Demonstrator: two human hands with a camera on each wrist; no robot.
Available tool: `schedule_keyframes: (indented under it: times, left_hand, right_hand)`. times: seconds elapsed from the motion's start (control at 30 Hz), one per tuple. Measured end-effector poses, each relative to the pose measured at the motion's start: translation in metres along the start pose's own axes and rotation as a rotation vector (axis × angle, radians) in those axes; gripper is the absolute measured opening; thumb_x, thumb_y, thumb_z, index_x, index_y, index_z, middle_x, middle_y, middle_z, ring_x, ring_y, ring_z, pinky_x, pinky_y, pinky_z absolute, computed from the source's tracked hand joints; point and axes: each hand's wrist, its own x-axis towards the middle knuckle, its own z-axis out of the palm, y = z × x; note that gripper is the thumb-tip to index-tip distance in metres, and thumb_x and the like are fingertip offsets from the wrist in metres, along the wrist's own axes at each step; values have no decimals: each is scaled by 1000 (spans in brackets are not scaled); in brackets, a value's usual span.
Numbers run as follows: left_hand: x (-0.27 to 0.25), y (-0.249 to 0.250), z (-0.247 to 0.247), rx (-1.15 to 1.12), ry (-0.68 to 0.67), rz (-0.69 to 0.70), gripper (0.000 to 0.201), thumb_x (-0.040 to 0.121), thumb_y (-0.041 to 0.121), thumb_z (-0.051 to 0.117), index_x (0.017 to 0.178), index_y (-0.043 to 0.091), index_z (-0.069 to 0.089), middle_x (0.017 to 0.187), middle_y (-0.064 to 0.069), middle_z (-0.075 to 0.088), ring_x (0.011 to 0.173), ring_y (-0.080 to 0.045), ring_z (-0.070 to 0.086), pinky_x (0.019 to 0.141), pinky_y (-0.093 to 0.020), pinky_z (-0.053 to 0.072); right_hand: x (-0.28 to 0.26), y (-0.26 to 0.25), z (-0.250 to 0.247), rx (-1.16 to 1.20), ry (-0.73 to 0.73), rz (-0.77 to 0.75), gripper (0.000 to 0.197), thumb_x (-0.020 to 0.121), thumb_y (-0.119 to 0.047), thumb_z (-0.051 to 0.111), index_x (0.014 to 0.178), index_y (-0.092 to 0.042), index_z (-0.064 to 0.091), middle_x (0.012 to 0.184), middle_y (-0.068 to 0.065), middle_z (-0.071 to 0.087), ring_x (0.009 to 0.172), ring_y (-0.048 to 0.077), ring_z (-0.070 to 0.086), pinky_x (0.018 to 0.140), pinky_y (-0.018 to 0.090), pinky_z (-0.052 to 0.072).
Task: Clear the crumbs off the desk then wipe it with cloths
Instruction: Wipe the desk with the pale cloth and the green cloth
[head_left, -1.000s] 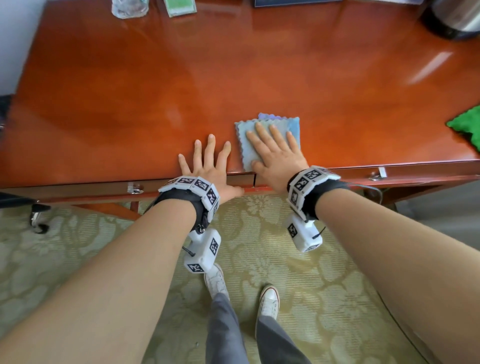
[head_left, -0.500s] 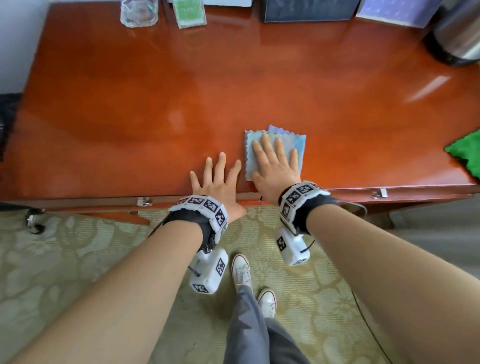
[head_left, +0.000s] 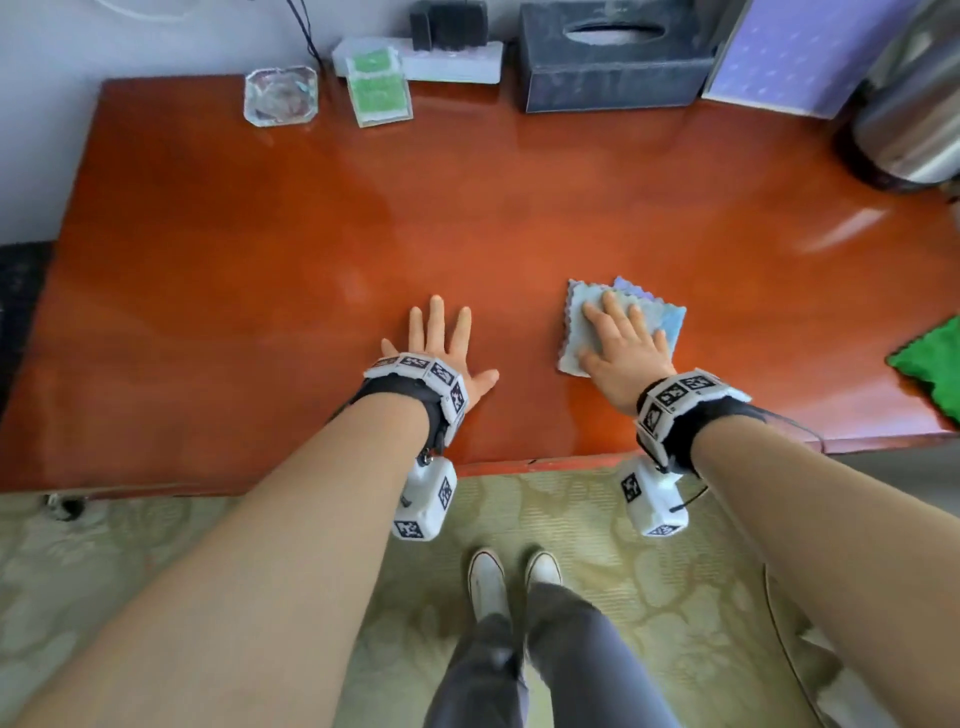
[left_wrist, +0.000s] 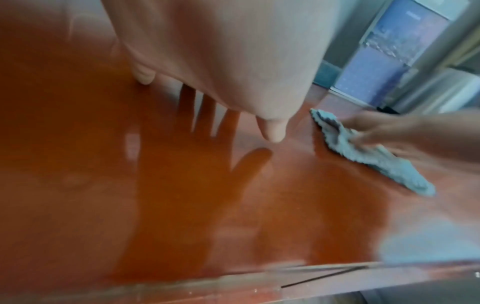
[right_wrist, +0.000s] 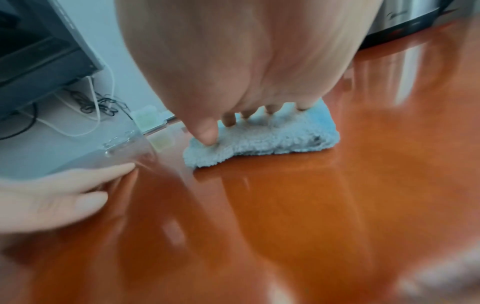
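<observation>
right hand (head_left: 621, 345) covering blue cloth (head_left: 660, 317), green cloth (head_left: 932, 371) cut off

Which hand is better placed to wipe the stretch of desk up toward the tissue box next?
The right hand, probably. It already presses flat on the blue cloth, and the tissue box lies almost straight ahead of it. The left hand rests bare on the desk, apart from the cloth.

My right hand (head_left: 621, 349) hid much of the blue cloth (head_left: 667, 322), the green cloth (head_left: 932, 369) and kettle (head_left: 906, 109) were cut off at the right edge, and both wrist views were motion-blurred.
</observation>
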Motion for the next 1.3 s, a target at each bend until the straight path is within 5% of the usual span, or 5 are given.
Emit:
schedule_keyframes:
  times: [0.13, 0.37, 0.77, 0.93, 1.3]
  left_hand:
    - [0, 0, -4, 23, -49, -7, 92, 92, 69, 40, 154, 33, -18, 159, -1, -33, 149, -27, -21, 118, -63, 4]
    - [-7, 3, -13, 39, -47, -24, 99, 88, 60, 55, 156, 35, -11, 161, 1, -26, 151, -25, -14, 119, -58, 12]
    - [-2, 0, -18, 15, -151, -18, 106, 86, 56, 60, 152, 37, -21, 157, 3, -36, 149, -26, -22, 119, -59, 5]
    - [-4, 4, -21, 19, -173, -40, 105, 87, 56, 58, 152, 37, -22, 157, 3, -36, 149, -24, -22, 120, -58, 5]
    - [-5, 9, -24, 82, -75, -61, 91, 89, 55, 54, 155, 34, -6, 163, 1, -19, 151, -26, -5, 118, -53, 19]
  right_hand:
    - [15, -33, -12, 56, -12, 88, 64, 98, -37, 38, 155, -28, 12, 164, -7, -7, 151, 25, -9, 120, 56, 1]
    - [7, -96, 17, -117, -128, -216, 69, 99, -36, 33, 157, -25, -3, 162, -6, -20, 149, 26, -19, 119, 58, -4]
    - [50, 4, -35, -71, -95, -56, 68, 100, -32, 32, 156, -29, -7, 163, -8, -18, 150, 24, -15, 119, 56, -3]
    - [48, -15, -30, -78, -118, -12, 72, 100, -38, 29, 154, -26, -16, 160, -6, -27, 149, 27, -20, 117, 58, -8]
    - [42, -60, -11, -209, -196, -388, 69, 100, -36, 26, 155, -26, -16, 160, -6, -27, 147, 26, -25, 118, 57, -9]
